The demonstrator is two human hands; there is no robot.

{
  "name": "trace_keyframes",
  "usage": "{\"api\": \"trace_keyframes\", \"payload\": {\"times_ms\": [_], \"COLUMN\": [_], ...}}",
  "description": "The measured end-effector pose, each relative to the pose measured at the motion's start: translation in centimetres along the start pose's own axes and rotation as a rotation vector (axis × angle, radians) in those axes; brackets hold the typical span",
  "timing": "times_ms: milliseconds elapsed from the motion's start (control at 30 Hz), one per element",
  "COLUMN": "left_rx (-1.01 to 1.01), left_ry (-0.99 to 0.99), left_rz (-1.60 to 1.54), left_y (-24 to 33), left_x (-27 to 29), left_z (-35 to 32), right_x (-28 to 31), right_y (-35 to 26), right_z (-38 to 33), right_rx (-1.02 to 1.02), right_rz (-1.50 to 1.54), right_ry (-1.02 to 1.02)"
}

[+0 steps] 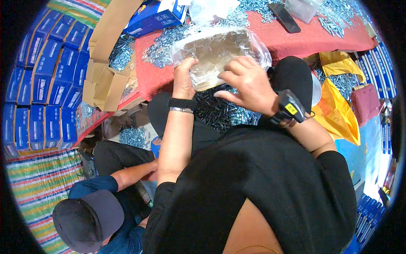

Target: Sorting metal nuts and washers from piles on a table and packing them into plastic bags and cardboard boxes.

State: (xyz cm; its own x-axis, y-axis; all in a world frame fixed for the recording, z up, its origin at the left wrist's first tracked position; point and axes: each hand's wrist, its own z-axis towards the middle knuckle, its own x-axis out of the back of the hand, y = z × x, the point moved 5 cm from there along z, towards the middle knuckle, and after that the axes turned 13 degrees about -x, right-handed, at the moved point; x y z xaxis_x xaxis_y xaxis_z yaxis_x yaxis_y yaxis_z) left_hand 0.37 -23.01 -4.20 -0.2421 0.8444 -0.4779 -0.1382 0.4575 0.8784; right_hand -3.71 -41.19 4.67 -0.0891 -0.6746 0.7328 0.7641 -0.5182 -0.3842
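A clear plastic bag [211, 53], spread wide with a brownish inside, stands at the edge of the red-covered table. My left hand [185, 78] grips its left near edge, the thumb on top and the other fingers mostly hidden. Over the bag's right near side is my right hand [247, 82], its fingers bent and the thumb held apart. Whether its fingertips touch the plastic I cannot tell. Below both hands, between my knees, lie many dark screws [211, 106] with shiny silver ones [243, 116] beside them.
Washers [163, 48] and a black phone [284, 18] lie on the red-covered table [347, 38]. Blue boxes [44, 82] are stacked at left, near an open cardboard carton [103, 86]. A person in a cap [89, 220] sits close at my lower left. Yellow bags [336, 112] hang at right.
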Motion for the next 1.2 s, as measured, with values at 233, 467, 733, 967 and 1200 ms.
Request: {"api": "trace_keyframes", "payload": {"times_ms": [233, 467, 733, 967, 1200], "left_rx": [-0.038, -0.134, -0.024, 0.023, -0.005], "left_ry": [0.03, -0.022, -0.042, -0.023, -0.049], "left_rz": [0.019, 0.171, 0.009, 0.0, -0.067], "left_y": [0.6, 0.3, 0.1, 0.9, 0.3], "left_x": [-0.4, -0.5, -0.7, 0.4, 0.3], "left_z": [0.5, 0.6, 0.6, 0.2, 0.2], "right_x": [-5.8, -5.2, -3.4, 1.8, 0.6], "right_y": [3.3, 3.6, 2.2, 4.7, 7.0], "right_z": [0.1, -0.6, -2.2, -3.6, -6.0], "right_rx": [-0.233, -0.258, 0.186, -0.177, -0.566], "right_rz": [0.178, 0.698, 0.347, 0.029, 0.41], "right_ry": [-0.206, -0.21, -0.246, 0.252, 0.048]}}
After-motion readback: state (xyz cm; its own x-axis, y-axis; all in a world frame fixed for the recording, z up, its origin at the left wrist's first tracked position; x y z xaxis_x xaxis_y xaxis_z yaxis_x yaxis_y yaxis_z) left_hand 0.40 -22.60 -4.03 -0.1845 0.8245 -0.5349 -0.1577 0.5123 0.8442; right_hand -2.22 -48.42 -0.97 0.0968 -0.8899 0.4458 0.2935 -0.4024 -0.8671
